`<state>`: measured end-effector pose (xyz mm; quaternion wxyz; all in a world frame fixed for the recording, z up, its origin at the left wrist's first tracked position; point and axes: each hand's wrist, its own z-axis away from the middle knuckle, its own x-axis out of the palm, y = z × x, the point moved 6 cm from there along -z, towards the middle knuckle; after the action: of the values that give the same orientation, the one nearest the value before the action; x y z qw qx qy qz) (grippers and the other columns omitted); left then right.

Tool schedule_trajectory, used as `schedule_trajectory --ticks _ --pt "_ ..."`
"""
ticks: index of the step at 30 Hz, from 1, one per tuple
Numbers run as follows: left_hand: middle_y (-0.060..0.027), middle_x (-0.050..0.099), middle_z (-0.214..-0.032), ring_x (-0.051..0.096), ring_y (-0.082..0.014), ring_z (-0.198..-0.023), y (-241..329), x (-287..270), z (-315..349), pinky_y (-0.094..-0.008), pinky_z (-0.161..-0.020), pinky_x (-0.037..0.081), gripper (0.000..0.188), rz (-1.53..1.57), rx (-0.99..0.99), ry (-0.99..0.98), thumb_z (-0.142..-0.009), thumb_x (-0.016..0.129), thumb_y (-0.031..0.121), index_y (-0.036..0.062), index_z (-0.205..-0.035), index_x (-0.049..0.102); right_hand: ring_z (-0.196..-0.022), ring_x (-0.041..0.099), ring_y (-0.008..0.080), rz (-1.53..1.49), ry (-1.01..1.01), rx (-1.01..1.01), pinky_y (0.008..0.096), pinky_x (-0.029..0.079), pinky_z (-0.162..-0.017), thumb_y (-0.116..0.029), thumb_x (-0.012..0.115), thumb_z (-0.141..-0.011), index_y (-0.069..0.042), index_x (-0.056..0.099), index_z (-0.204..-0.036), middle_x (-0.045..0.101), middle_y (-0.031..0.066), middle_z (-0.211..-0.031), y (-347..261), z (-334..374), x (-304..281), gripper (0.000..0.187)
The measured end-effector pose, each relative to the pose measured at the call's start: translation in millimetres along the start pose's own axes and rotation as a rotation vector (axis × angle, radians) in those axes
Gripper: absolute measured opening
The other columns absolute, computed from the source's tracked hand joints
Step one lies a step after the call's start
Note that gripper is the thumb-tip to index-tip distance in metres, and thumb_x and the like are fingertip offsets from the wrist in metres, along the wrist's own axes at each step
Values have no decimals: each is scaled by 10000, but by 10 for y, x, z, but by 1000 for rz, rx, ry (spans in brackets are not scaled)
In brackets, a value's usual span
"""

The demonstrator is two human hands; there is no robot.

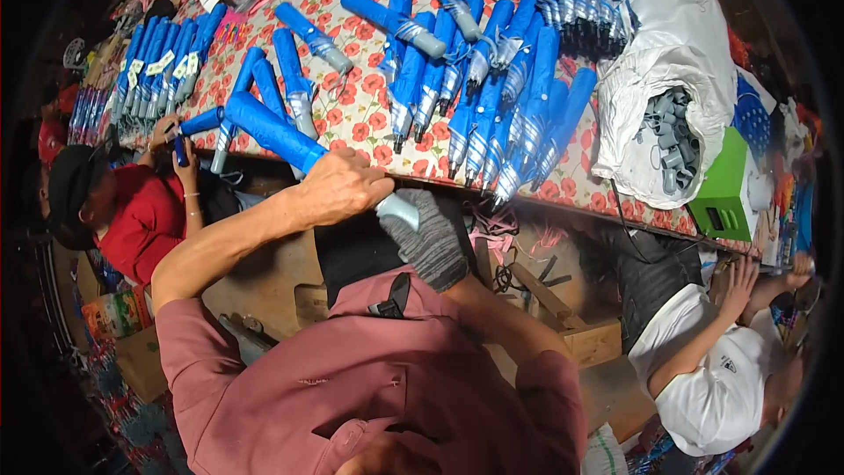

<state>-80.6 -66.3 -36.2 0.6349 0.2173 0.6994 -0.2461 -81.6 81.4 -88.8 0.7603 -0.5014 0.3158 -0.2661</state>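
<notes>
A folded blue umbrella (272, 130) lies across the front of me, just above the table's near edge. My left hand (345, 185), bare, is closed round its lower part. The umbrella's grey handle (398, 211) points down and right, and my right hand (431, 242), in a grey knitted glove, is wrapped round it. Part of the handle is hidden by the gloved fingers. Several more blue folded umbrellas (475, 114) lie beyond my hands, some with grey handles and others ending in bare dark shafts.
A table (369, 88) with a red-flowered cover carries it all. At right stand a white sack (615, 149) of grey handles (675, 145) and a green box (723, 189). Umbrella bundles (585, 9) lie at the back. Co-workers sit at left (141, 220) and right (712, 369).
</notes>
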Motion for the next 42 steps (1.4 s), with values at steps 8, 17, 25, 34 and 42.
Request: schedule_trajectory --ticks 8,17,25,34,42 --pt "-53 596 -944 605 -242 -893 -800 653 174 -395 -816 465 99 -145 209 -85 -883 622 249 165 -936 615 -938 677 281 253 39 -166 375 549 -841 -327 765 -886 -74 655 -1234 680 118 -1120 259 -547 -25 444" --pt "-155 737 -1085 713 -381 -863 -2144 794 -618 -442 -707 558 646 609 -834 -82 -890 699 398 38 -1405 546 -967 652 356 953 606 -452 439 532 -875 -313 695 -878 -33 635 -1261 677 187 -1123 -311 -2738 -1614 479" --pt "-308 541 -1369 639 -403 -1122 -3103 1843 -1191 -444 -955 537 941 842 -1520 524 -854 745 355 -9 -1564 246 -769 678 366 1166 523 -213 482 544 -719 -302 632 -868 -47 616 -1296 718 164 -895 -105 -4008 -1577 498" --pt "-250 614 -1253 623 -395 -1090 -2678 1393 -77 -432 -961 514 594 521 -1220 143 -863 580 92 42 -1450 503 -808 669 386 448 366 -177 483 547 -716 -334 675 -865 -135 340 -1554 681 199 -985 -225 -2662 -307 792" --pt "-199 528 -1446 554 -380 -1253 -2489 885 -679 -427 -1092 439 503 843 -863 398 -899 619 107 31 -1394 581 -1066 593 336 379 473 -568 447 476 -943 -342 709 -854 -73 606 -1301 584 140 -1237 23 -1690 -304 532"
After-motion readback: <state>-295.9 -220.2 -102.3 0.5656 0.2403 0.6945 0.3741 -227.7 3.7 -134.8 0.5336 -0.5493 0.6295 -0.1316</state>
